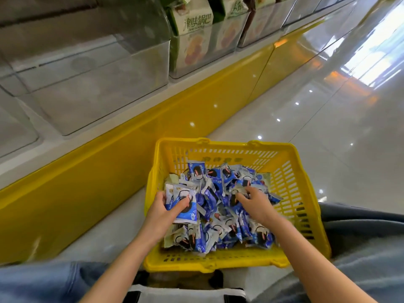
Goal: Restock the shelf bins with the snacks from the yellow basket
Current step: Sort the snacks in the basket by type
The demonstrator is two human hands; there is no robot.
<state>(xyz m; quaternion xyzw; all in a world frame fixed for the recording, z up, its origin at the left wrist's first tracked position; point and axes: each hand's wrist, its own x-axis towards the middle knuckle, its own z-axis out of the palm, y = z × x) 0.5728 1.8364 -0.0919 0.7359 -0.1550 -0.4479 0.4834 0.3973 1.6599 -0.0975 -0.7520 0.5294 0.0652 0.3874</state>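
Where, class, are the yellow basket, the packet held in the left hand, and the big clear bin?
yellow basket (227, 146): head view, far rim.
held packet (175, 192): head view, white upper part.
clear bin (98, 95): head view, front wall.

A glossy pale tiled floor (317, 132) carries a yellow basket (227, 145), which stands just beside the shelf's yellow base (131, 160). On the shelf's white ledge (98, 129) above, clear bins (98, 84) sit side by side, one holding green-and-white boxes (194, 25).
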